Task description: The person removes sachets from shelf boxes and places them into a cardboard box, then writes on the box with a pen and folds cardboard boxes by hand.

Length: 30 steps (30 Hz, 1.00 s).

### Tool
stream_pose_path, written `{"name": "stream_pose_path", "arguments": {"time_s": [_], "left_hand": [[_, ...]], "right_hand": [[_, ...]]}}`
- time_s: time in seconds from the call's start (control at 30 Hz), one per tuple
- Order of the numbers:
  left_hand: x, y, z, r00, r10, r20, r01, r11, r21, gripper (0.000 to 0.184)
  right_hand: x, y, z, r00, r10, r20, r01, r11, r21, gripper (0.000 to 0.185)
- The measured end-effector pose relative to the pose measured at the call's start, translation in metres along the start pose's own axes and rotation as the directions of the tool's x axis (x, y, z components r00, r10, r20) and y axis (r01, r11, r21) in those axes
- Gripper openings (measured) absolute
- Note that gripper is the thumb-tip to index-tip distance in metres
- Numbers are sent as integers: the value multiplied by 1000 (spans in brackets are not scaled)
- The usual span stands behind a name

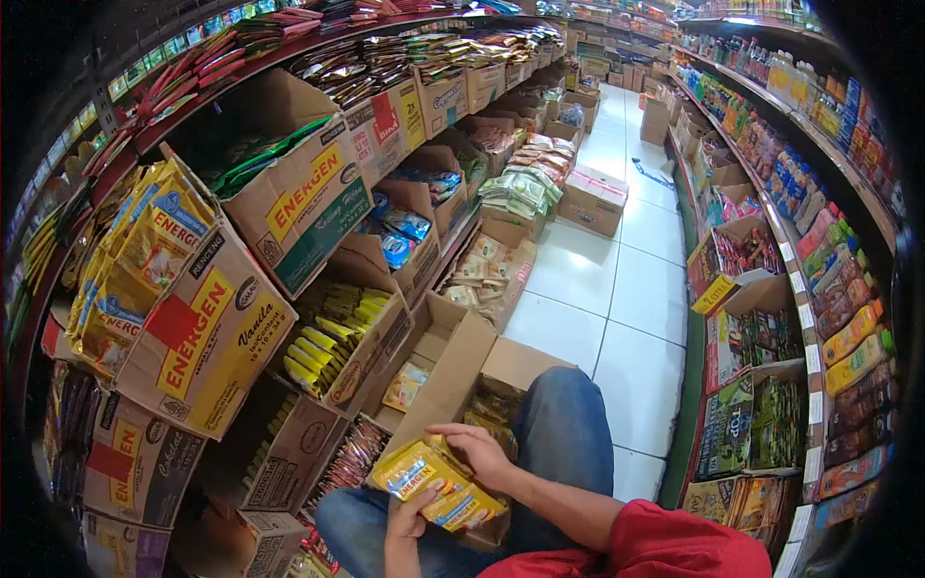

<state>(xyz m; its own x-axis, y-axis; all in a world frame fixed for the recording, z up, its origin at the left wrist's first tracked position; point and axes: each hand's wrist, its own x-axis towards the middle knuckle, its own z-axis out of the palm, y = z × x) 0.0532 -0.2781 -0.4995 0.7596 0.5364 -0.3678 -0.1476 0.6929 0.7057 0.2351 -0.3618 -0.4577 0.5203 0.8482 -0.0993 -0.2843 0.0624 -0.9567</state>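
Note:
My left hand (407, 518) is closed on the lower left side of a stack of yellow Energen sachets (424, 472), its thumb lying over the front. On the stack's upper right edge, my right hand (477, 453) is closed with bent fingers. The sachets tilt above my lap. Just beyond them is an open cardboard box (453, 361) between my knees, with more yellow sachets (493, 409) inside. Left of that, a shelf-level box (434, 323) holds a flat yellow packet (407, 385) at its bottom.
Shelves of Energen boxes (207, 337) rise close on my left. A box of yellow sachets (332, 337) sits beside them. Further up the white-tiled aisle (568, 255) stands a closed carton (593, 200). Stocked shelves (809, 318) line the right.

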Motion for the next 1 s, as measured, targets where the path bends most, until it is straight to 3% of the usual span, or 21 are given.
{"name": "stream_pose_path", "arguments": {"time_s": [0.03,0.13,0.17,0.2,0.27,0.3,0.37,0.4,0.47,0.57,0.63,0.67,0.7,0.73,0.77,0.8,0.83,0.87,0.93,1.0], "left_hand": [[-1,4,9,996,84,-28,-84,996,15,60],[2,11,8,983,168,-80,-169,986,-4,59],[4,7,3,968,214,-131,-220,975,-36,56],[7,2,-2,949,257,-181,-272,960,-60,54],[12,-2,-5,909,324,-260,-314,946,82,50],[10,-5,-7,896,330,-299,-325,943,69,47],[8,-9,-5,895,315,-315,-332,943,0,41],[7,-13,-2,878,347,-331,-349,935,58,39],[3,-7,5,911,250,-329,-250,967,44,41],[-4,3,17,936,165,-311,-195,979,-66,45],[-11,10,25,946,157,-283,-186,980,-77,49],[-16,15,30,938,263,-226,-240,963,125,56],[-22,22,37,920,360,-155,-299,900,316,64],[-31,36,46,909,391,-148,-332,890,312,64],[-45,54,56,891,446,-86,-309,734,605,71],[-59,72,69,876,482,-19,-253,494,832,77],[-73,94,85,876,471,-102,-161,486,859,87],[-77,109,90,865,491,-101,-172,479,861,87],[-85,137,98,709,703,-56,-449,511,733,85],[-107,192,128,420,906,51,-511,189,839,81]], "right_hand": [[1,-2,0,985,163,60,-172,954,246,36],[0,12,11,980,159,117,-184,949,254,49],[-1,33,8,949,172,265,-201,976,85,59],[-6,31,11,972,87,220,-16,952,-305,64],[-13,25,24,968,85,238,-10,954,-300,75],[-17,25,28,959,94,266,-13,957,-291,75],[-16,18,27,978,30,209,76,873,-482,74],[-16,17,25,971,19,239,102,870,-482,74],[-16,24,23,974,-62,217,176,811,-557,77],[-13,12,19,951,-63,302,222,820,-528,70],[-10,11,17,969,118,217,-84,984,-158,59],[-10,7,20,968,95,230,-57,985,-166,59],[-10,0,24,978,94,186,-98,995,10,56],[-7,-9,29,983,104,149,-131,974,187,54],[-4,-18,34,988,80,133,-110,964,241,49],[0,-31,42,986,61,155,-96,968,230,49],[7,-49,55,987,-5,159,-46,947,319,49],[9,-70,69,986,-67,155,-3,912,410,49],[9,-124,107,979,-143,142,54,865,498,49],[12,-181,147,966,-218,136,102,811,576,49]]}}
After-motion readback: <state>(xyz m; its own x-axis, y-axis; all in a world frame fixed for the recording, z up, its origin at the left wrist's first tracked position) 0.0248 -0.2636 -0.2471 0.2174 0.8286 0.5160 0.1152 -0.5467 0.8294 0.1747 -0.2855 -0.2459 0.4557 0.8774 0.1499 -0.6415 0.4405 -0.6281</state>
